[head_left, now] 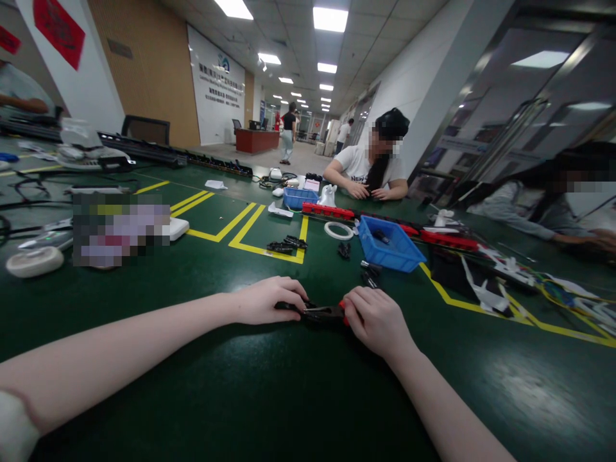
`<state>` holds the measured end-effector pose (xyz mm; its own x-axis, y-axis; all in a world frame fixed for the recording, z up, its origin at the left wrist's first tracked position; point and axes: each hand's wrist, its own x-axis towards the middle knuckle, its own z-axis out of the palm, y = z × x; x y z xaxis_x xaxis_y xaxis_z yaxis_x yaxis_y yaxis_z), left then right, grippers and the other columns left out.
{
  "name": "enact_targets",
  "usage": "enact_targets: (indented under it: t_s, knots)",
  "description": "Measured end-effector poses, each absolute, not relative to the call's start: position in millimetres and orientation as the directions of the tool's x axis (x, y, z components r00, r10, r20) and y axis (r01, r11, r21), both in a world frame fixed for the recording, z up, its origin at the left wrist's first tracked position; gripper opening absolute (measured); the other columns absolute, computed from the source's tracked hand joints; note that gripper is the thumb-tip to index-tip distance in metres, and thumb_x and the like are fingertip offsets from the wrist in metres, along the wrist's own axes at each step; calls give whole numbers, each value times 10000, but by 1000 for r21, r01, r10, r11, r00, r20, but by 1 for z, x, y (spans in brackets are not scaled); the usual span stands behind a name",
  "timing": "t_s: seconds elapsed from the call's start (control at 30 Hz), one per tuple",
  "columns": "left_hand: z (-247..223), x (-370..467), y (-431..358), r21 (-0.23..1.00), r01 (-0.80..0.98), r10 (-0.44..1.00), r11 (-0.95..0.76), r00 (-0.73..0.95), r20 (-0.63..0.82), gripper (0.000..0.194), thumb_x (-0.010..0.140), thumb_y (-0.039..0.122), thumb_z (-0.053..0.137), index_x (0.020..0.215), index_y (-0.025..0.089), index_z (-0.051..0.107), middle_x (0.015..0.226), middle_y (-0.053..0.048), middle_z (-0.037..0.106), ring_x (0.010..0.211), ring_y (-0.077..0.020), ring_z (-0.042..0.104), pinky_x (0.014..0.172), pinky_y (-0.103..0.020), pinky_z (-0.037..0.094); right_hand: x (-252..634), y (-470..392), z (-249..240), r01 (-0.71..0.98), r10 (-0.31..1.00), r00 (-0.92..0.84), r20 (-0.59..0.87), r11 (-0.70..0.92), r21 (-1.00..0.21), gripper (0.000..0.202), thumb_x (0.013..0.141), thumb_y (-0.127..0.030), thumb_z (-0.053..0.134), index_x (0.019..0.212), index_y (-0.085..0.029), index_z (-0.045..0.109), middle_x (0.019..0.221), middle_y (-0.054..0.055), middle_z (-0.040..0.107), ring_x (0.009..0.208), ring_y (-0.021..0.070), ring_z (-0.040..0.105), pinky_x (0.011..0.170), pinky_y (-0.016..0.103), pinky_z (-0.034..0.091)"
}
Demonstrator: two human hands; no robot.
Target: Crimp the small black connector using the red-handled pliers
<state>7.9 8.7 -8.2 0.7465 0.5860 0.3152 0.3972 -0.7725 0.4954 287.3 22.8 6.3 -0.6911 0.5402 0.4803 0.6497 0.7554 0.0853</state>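
Note:
Red-handled pliers (pixel 332 312) are gripped in my right hand (pixel 378 317), their dark jaws pointing left toward my other hand. My left hand (pixel 269 300) is closed round a small black part (pixel 287 307), whose exact kind I cannot make out. The jaws meet the black part or lie right beside it; which of these, I cannot tell. Just beyond my right hand lie small black pieces (pixel 369 276). A cluster of similar black pieces (pixel 287 244) rests inside a yellow-taped outline farther off.
A blue tray (pixel 392 247) with dark pieces inside stands beyond my right hand, near a white tape ring (pixel 339 230). Red strips (pixel 327 211) run behind it. Cables and black cloth (pixel 455 276) lie at right. A white mouse (pixel 34 262) sits left. A co-worker (pixel 370 163) sits opposite.

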Motion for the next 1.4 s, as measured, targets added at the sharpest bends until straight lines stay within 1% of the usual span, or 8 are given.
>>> enact_targets:
  t_s: [0.13, 0.6, 0.83, 1.07, 1.4]
  knots:
    - [-8, 8, 8, 492, 396, 586, -775, 741, 327, 151, 918, 201, 665, 1063, 199, 707, 1217, -85, 640, 1102, -229, 616, 947, -382, 485, 288, 23, 6, 646, 533, -684, 498, 759, 75, 276, 971, -216, 414, 811, -180, 636, 821, 71, 682, 743, 178, 588, 705, 326, 403]
    - [-8, 8, 9, 485, 398, 582, -779, 747, 321, 172, 918, 215, 666, 1086, 208, 706, 1215, -88, 639, 1099, -232, 620, 948, -386, 487, 290, 25, 6, 649, 522, -664, 535, 758, 66, 257, 959, -198, 440, 808, -182, 648, 829, 66, 691, 761, 181, 612, 729, 326, 416]
    - [-9, 8, 9, 484, 387, 576, -785, 743, 340, 150, 920, 215, 664, 1062, 199, 709, 1203, -89, 646, 1094, -230, 621, 936, -369, 489, 289, 25, 4, 638, 513, -683, 519, 766, 83, 279, 976, -211, 424, 790, -181, 629, 800, 63, 675, 731, 172, 586, 708, 315, 400]
    - [-9, 8, 8, 476, 419, 593, -773, 744, 309, 139, 929, 228, 656, 1060, 196, 693, 1217, -77, 634, 1108, -224, 614, 954, -369, 481, 289, 26, 3, 641, 520, -688, 506, 763, 88, 319, 989, -213, 389, 770, -177, 618, 763, 61, 655, 687, 163, 565, 684, 314, 391]
    - [-10, 9, 8, 473, 409, 586, -780, 742, 326, 163, 931, 228, 655, 1086, 196, 694, 1215, -84, 630, 1099, -225, 612, 954, -377, 485, 290, 27, 4, 651, 535, -688, 490, 754, 91, 335, 989, -225, 382, 761, -173, 622, 752, 59, 648, 685, 161, 565, 689, 315, 394]
